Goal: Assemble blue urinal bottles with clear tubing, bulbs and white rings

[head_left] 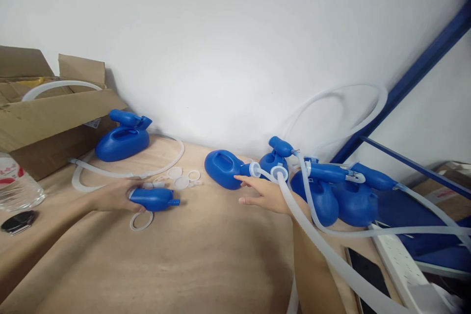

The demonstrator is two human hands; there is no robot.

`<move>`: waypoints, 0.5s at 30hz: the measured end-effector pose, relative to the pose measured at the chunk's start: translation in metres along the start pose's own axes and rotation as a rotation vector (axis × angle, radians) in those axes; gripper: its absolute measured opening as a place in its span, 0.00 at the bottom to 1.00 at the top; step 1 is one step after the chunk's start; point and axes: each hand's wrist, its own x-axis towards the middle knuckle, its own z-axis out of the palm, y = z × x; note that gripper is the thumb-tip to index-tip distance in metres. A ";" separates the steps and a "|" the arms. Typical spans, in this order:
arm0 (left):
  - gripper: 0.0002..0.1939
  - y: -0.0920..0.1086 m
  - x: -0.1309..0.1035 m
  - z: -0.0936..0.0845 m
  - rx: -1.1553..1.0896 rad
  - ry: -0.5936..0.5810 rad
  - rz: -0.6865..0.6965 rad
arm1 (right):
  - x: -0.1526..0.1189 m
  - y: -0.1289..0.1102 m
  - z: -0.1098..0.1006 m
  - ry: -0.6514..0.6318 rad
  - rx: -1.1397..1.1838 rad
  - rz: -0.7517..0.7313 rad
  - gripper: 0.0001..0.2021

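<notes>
Fingers of the left hand (pixel 117 195) curl round the left end of a small blue piece (pixel 156 199), its narrow spout directed right; those of the right hand (pixel 270 195) are spread, thumb apart from forefinger, at the edge of the central blue bottle (pixel 222 169), contact being indeterminable. From left: a clear bottle (pixel 18 191) and a black object (pixel 18 222) before an open cardboard box (pixel 62 125); a blue handled vessel (pixel 123 144) beside the box; pale tubing (pixel 178 157) on the bench (pixel 221 255); a white ring (pixel 133 226) just in front of the small blue piece; translucent discs (pixel 181 183) beyond it; the central blue bottle, on the bench; clustered blue bottles (pixel 356 206) with tubes; a phone (pixel 370 274); a white power strip (pixel 397 260).
</notes>
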 end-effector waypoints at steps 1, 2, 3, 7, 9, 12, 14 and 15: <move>0.23 0.006 0.005 -0.005 0.004 0.007 0.001 | 0.003 -0.001 0.001 -0.011 0.013 -0.013 0.38; 0.24 0.013 0.011 -0.012 0.008 -0.022 0.003 | 0.006 -0.001 0.002 -0.023 0.030 -0.024 0.38; 0.25 0.021 0.019 -0.021 0.013 -0.054 0.012 | 0.009 0.000 0.004 -0.037 0.048 -0.029 0.39; 0.29 0.070 0.052 -0.052 -0.014 0.022 0.114 | 0.027 -0.002 0.015 -0.046 0.184 -0.080 0.49; 0.33 0.102 0.068 -0.053 -0.030 0.087 0.204 | 0.035 -0.009 0.022 0.038 0.314 -0.174 0.56; 0.35 0.150 0.084 -0.034 0.005 0.137 0.296 | 0.040 -0.027 0.033 0.285 0.552 -0.290 0.59; 0.34 0.175 0.092 -0.013 0.029 0.186 0.312 | 0.039 -0.041 0.037 0.469 0.721 -0.338 0.58; 0.34 0.185 0.095 -0.002 0.045 0.209 0.306 | 0.037 -0.047 0.038 0.557 0.783 -0.348 0.57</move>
